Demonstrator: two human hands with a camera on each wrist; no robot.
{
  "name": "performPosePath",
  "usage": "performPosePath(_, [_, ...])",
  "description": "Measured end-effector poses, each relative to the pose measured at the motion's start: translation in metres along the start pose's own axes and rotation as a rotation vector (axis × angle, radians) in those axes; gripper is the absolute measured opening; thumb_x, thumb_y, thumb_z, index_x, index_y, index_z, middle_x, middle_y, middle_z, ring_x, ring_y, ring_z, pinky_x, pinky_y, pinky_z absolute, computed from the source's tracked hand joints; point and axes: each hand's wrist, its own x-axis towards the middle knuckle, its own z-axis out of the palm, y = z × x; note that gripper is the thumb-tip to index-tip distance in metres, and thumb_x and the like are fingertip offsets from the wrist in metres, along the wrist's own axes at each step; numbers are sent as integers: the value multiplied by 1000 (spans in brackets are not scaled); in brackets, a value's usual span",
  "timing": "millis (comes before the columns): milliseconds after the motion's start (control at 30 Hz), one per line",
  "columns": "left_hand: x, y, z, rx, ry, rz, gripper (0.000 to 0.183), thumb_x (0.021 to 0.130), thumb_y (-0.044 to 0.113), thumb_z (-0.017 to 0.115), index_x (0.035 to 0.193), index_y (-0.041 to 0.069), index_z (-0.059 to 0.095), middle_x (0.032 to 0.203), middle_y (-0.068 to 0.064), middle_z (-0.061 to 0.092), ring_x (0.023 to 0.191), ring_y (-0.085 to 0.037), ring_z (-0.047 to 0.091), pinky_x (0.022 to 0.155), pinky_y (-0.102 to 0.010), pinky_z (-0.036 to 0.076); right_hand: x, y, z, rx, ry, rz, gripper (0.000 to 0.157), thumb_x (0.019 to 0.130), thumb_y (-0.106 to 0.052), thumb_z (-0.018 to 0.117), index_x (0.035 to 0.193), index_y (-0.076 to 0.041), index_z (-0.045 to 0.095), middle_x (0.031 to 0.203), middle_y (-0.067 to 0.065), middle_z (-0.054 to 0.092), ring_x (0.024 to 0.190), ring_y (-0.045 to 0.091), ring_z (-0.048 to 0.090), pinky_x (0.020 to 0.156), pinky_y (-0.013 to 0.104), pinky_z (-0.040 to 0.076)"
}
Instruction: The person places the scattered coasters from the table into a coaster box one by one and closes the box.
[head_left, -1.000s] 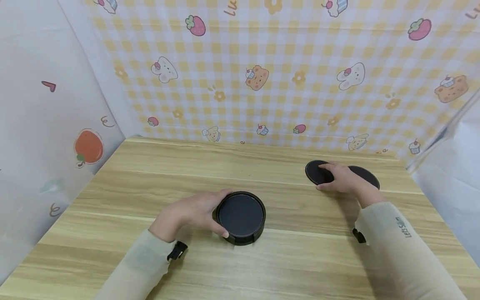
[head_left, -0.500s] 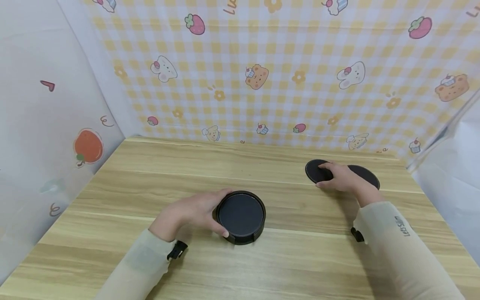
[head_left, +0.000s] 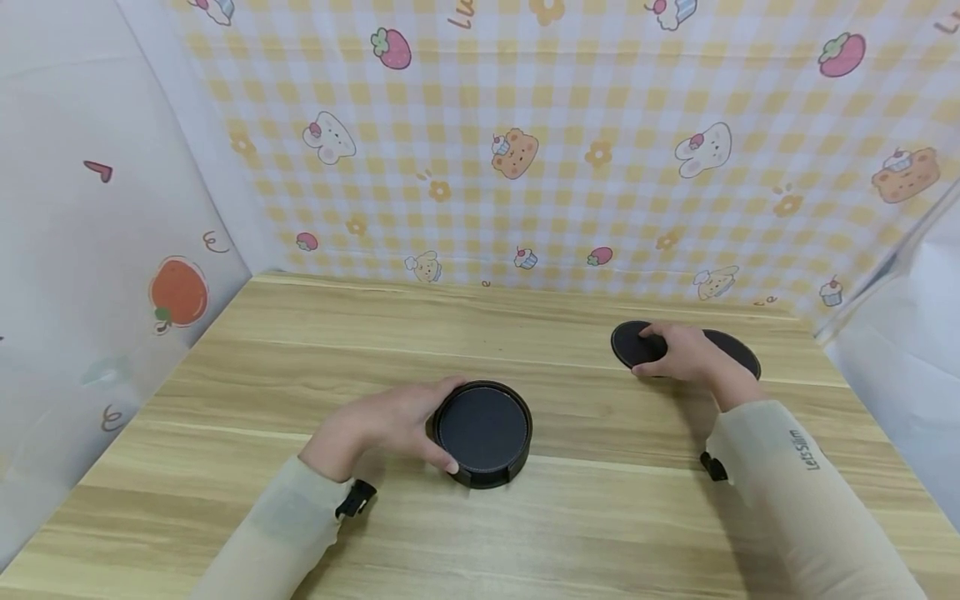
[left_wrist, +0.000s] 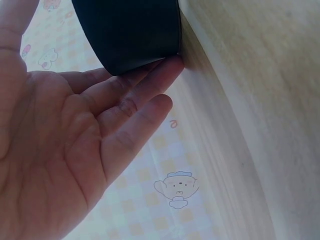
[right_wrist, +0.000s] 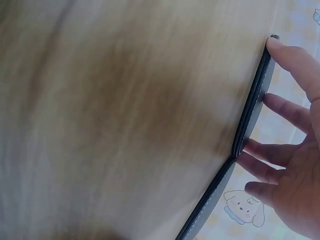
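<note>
A round black coaster holder (head_left: 489,481) stands upright in the middle of the table, and a black coaster (head_left: 482,429) with a stitched edge lies inside it. My left hand (head_left: 397,421) holds the holder's left side, thumb at the front and fingers behind. In the left wrist view, fingertips touch the lower edge of the holder (left_wrist: 132,35). At the far right, my right hand (head_left: 684,354) spans a flat black coaster (head_left: 630,343). The right wrist view shows the thumb at one edge of this coaster (right_wrist: 256,92) and the fingers over its face and opposite edge.
Another round black coaster (head_left: 735,350) lies flat just right of the right hand, partly hidden by it. The wooden table (head_left: 337,333) meets a checked cloth backdrop (head_left: 465,208) at its far edge. White cloth walls stand at both sides.
Almost nothing moves. The right hand and forearm shift very slightly; the coasters and the holder stay where they were, with the left hand still on the holder.
</note>
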Motion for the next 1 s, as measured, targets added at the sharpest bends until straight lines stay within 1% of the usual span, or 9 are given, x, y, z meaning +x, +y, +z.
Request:
performPosePath(100, [1, 0, -1, 5, 3, 4, 109, 69, 39, 91, 155, 15, 29, 143, -6, 55, 129, -20, 54, 109, -42, 42, -1, 1, -1, 1, 12, -9, 75, 84, -41, 77, 140, 2, 51, 143, 36, 45, 133, 58, 37, 106, 69, 33])
performPosePath(267, [1, 2, -2, 11, 4, 5, 108, 68, 39, 91, 154, 15, 30, 141, -6, 57, 127, -20, 55, 107, -43, 43, -3, 3, 1, -6, 24, -52, 72, 84, -39, 77, 138, 3, 53, 142, 36, 46, 133, 58, 36, 107, 69, 32])
performPosePath(500, [-1, 2, 0, 5, -2, 0, 108, 68, 40, 91, 154, 16, 30, 142, -7, 56, 128, -20, 55, 108, -42, 43, -10, 4, 3, 7, 18, -54, 74, 84, -45, 77, 138, 0, 54, 144, 35, 44, 134, 60, 32, 105, 72, 29])
performPosePath(633, [-2, 1, 1, -4, -2, 14, 108, 69, 41, 90, 154, 14, 29, 141, -8, 57, 127, -22, 56, 107, -44, 44, -13, 3, 4, 12, 27, -66, 73, 83, -45, 77, 137, -1, 55, 144, 33, 47, 133, 59, 34, 105, 71, 31])
performPosePath(767, [-1, 0, 1, -14, -4, 31, 108, 70, 42, 90, 153, 11, 30, 140, -9, 57, 127, -24, 56, 107, -45, 44, -18, 2, 5, 9, 40, -77, 72, 82, -43, 78, 136, -1, 56, 143, 30, 50, 132, 57, 37, 107, 71, 28])
performPosePath(833, [-1, 0, 1, -22, -5, 35, 108, 69, 42, 90, 153, 11, 30, 141, -9, 57, 128, -24, 55, 107, -45, 44, -21, 1, 5, 4, 48, -86, 73, 82, -44, 78, 136, -1, 56, 143, 30, 49, 132, 56, 38, 106, 71, 28])
performPosePath(933, [0, -1, 2, -24, -5, 45, 108, 70, 41, 90, 153, 11, 29, 141, -10, 56, 128, -24, 55, 107, -45, 44, -25, -2, 5, 8, 63, -89, 74, 83, -46, 77, 138, -2, 55, 144, 30, 48, 131, 56, 38, 105, 70, 30])
performPosePath(1000, [1, -1, 2, -22, -5, 43, 108, 70, 41, 90, 154, 13, 29, 142, -8, 56, 129, -22, 55, 107, -44, 44, -29, -4, 5, 13, 70, -87, 74, 83, -48, 77, 139, -3, 54, 145, 31, 45, 130, 57, 37, 103, 71, 32])
